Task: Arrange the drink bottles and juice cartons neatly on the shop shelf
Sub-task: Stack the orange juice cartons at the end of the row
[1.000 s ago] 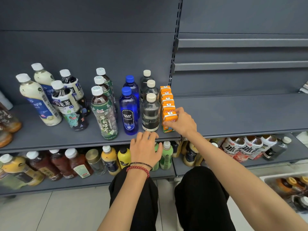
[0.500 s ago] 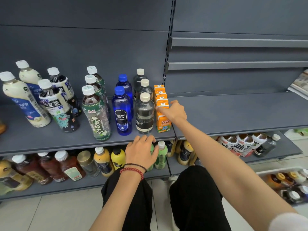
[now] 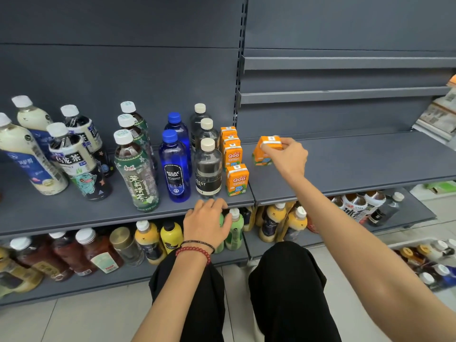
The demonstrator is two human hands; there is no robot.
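Cartons orange, white top band. Soda bottles deep translucent blue. Tea bottle green, white flower print. Shelf slate grey. Bracelet red beads. Trousers black

Stacked papers, pale floor tiles

Shelf: grey sheet metal, matt painted finish. Blue bottles: glossy translucent plastic, smooth. Tea bottle: clear plastic under printed film sleeve. Juice cartons: printed card, faint sheen (pinched carton in right hand alike). Trousers: black matt cloth. Bracelet: glossy red beads.
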